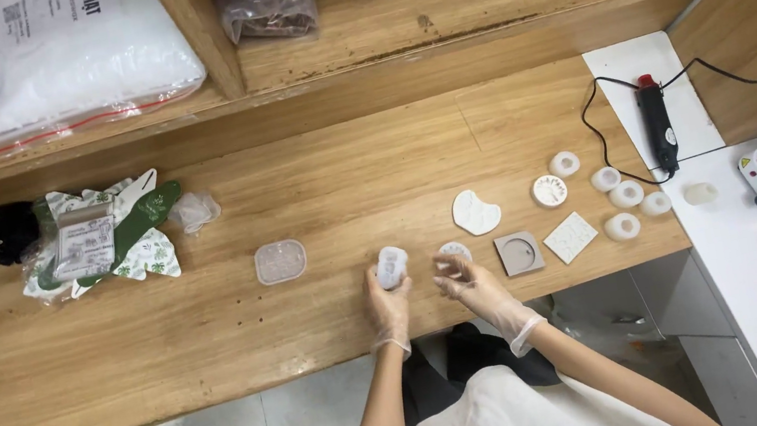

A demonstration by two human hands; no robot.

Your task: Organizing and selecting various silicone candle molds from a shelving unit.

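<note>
Our gloved left hand [387,305] gripped a small translucent white silicone mould [392,266], fingers closed round it and lifting it just above the wooden workbench [213,320]. Our gloved right hand [473,287] pinched something pale between thumb and fingertips, too small for us to tell what, just beside a round white patterned disc [454,252] on the bench. Further right lay a grey square mould with a round hollow [518,253], a flat white textured square tile [571,237], a white bean-shaped piece [476,212] and several small white ring-shaped moulds [626,195]. To our left sat a clear square lidded plastic box [281,261]. We judged that the soft mould could slip from the gloved fingers, and that a careless elbow could sweep the ring-shaped moulds off the bench's edge.
</note>
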